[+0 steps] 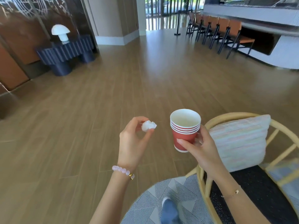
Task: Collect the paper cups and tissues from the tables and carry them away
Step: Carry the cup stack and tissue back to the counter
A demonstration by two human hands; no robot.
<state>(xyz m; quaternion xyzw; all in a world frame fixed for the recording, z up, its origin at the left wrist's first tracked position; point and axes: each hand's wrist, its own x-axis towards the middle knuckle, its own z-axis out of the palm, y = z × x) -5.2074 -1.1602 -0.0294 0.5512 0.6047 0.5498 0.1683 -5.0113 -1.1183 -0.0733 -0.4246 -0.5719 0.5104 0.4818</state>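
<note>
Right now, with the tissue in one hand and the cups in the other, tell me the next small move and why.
Probably drop the crumpled tissue into the top cup. The left hand pinches it just beside the stack of red cups held in the right hand. The top cup stands open and looks empty, and that would free a hand for carrying.

Near centre: tissue wad [148, 125] in left hand [132, 143]; just to its right, not touching, nested stack of paper cups [184, 133], upright, in right hand [202, 147]. Right of the cups and lower: armchair [234, 114], cushion [239, 139] propped on its seat against the back. Under the armchair, bottom centre: rug [153, 196]. Far left, by the wall: console table [64, 52], lamp [60, 32] on top. Far right: row of chairs [218, 29] along counter [258, 18].
</note>
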